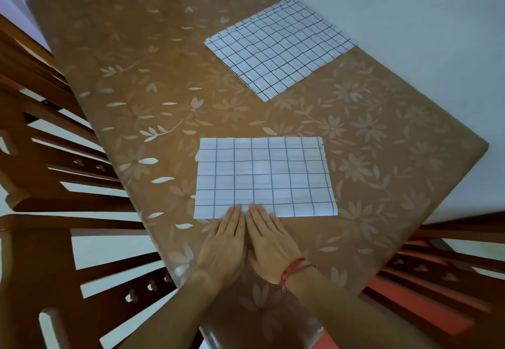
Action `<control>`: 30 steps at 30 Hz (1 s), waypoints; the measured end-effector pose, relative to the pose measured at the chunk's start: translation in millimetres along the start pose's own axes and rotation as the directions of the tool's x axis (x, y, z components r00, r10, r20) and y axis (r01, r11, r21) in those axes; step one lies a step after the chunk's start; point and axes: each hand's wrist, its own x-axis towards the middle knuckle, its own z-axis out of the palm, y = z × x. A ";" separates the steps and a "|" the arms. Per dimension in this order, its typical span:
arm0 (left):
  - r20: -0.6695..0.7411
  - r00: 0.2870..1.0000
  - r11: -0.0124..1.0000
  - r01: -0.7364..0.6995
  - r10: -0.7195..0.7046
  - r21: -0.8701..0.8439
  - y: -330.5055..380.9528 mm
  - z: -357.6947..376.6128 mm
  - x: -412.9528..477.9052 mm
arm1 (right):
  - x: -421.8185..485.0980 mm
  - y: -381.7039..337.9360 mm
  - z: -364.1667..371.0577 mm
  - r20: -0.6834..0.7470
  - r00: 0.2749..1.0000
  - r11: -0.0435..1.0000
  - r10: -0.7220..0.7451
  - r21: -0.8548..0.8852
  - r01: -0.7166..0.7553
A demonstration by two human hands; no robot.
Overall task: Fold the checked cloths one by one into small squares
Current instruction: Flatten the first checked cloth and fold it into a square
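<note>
Head view, looking down over a long table (131,80) under a tan cover printed with pale flowers and leaves.

Near cloth (265,176): white with a dark grid, lying flat as a wide rectangle close to the table's near edge, squared to the viewer. Its surface is smooth. Its long edges run left to right.

Left hand (222,242): palm down, fingers straight and held together, gripping nothing. The fingertips rest on the near edge of the near cloth, left of its middle. The palm lies on the table cover.

Right hand (269,242): the same posture, flat and spread out straight, with fingertips just over the same edge. The two hands lie side by side and touch along their inner edges. A red string bracelet (293,270) circles the right wrist.

Far cloths (281,47): the same checked pattern, lying flat well apart from the near cloth, toward the far right side of the table and turned at an angle. Offset edges at the far corner suggest several layers; the count cannot be told.

Surroundings: dark wooden chairs (41,157) with slatted backs stand along the left side. A chair with a reddish seat (437,275) stands at the lower right.
</note>
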 end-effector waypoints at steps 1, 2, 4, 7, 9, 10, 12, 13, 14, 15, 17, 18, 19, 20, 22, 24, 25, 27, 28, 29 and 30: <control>0.008 1.000 1.000 0.009 -0.009 0.006 -2.7 0.9 -1.5 | 1.4 -2.7 1.2 0.006 1.000 1.000 0.006 -0.003 -0.006; 0.019 1.000 1.000 0.022 -0.022 0.010 -5.8 2.4 -3.3 | 2.2 -4.7 2.3 0.011 1.000 1.000 0.019 -0.006 -0.019; 0.040 0.998 0.998 0.055 -0.055 0.006 -12.4 5.1 -6.9 | 2.5 -5.7 6.0 0.008 0.999 0.999 0.032 -0.009 -0.032; 0.042 0.995 0.996 0.092 -0.092 -0.003 -20.0 4.4 -10.8 | 0.2 -0.6 9.0 -0.009 0.999 0.998 0.048 -0.036 -0.048; 0.037 0.992 0.993 0.119 -0.120 0.012 -24.6 0.9 -13.8 | -3.8 6.4 9.2 -0.015 0.997 0.996 0.069 -0.057 -0.070; 0.040 0.990 0.991 0.134 -0.135 0.022 -27.2 0.0 -15.7 | -6.6 10.8 8.9 -0.014 0.997 0.995 0.081 -0.051 -0.082; 0.042 0.985 0.985 0.166 -0.168 0.036 -33.7 -0.1 -20.6 | -13.5 22.0 7.1 -0.015 0.994 0.994 0.108 -0.034 -0.109; 0.042 0.983 0.983 0.178 -0.180 0.039 -36.9 0.4 -23.1 | -17.7 28.5 6.2 -0.014 0.992 0.992 0.124 -0.030 -0.124; 0.046 0.981 0.981 0.188 -0.190 0.045 -40.1 1.2 -25.3 | -22.4 34.8 5.1 -0.008 0.990 0.989 0.141 -0.031 -0.142; 0.053 0.978 0.979 0.198 -0.201 0.055 -42.9 1.4 -27.2 | -27.3 41.0 4.0 0.006 0.987 0.986 0.162 -0.036 -0.162; 0.079 0.972 0.974 0.215 -0.220 0.069 -47.9 0.9 -30.1 | -37.4 53.1 4.0 0.033 0.975 0.974 0.219 -0.063 -0.217; 0.095 0.970 0.974 0.217 -0.223 0.068 -49.9 0.6 -30.9 | -42.0 58.4 4.2 0.025 0.968 0.966 0.251 -0.070 -0.249; 0.104 0.970 0.974 0.216 -0.222 0.067 -51.0 0.0 -31.4 | -46.2 63.5 4.4 0.006 0.958 0.956 0.286 -0.066 -0.285; 0.103 0.970 0.975 0.213 -0.219 0.069 -51.2 -0.8 -31.3 | -49.5 68.7 4.2 -0.008 0.946 0.945 0.324 -0.052 -0.324; 0.098 0.970 0.973 0.217 -0.224 0.075 -49.5 -1.3 -31.0 | -54.9 78.7 2.5 0.001 0.921 0.920 0.391 -0.035 -0.390; 0.094 0.967 0.970 0.230 -0.236 0.074 -47.1 -1.7 -30.7 | -57.0 84.7 0.4 0.011 0.911 0.911 0.412 -0.043 -0.411; 0.092 0.967 0.970 0.233 -0.239 0.072 -46.2 -1.8 -30.5 | -57.2 85.7 -0.8 0.013 0.912 0.911 0.410 -0.049 -0.409; 0.093 0.966 0.970 0.234 -0.240 0.072 -45.2 -2.5 -30.6 | -56.8 85.3 -1.3 0.008 0.911 0.910 0.412 -0.047 -0.412; 0.094 0.966 0.969 0.234 -0.241 0.073 -44.7 -3.4 -30.7 | -56.7 84.6 -0.8 0.002 0.909 0.908 0.416 -0.043 -0.416; 0.095 0.965 0.969 0.238 -0.244 0.071 -44.1 -4.7 -30.4 | -56.5 83.8 -1.4 -0.006 0.907 0.906 0.421 -0.040 -0.421; 0.093 0.964 0.967 0.246 -0.251 0.061 -43.3 -6.4 -29.5 | -56.2 83.5 -1.9 -0.013 0.905 0.904 0.426 -0.038 -0.426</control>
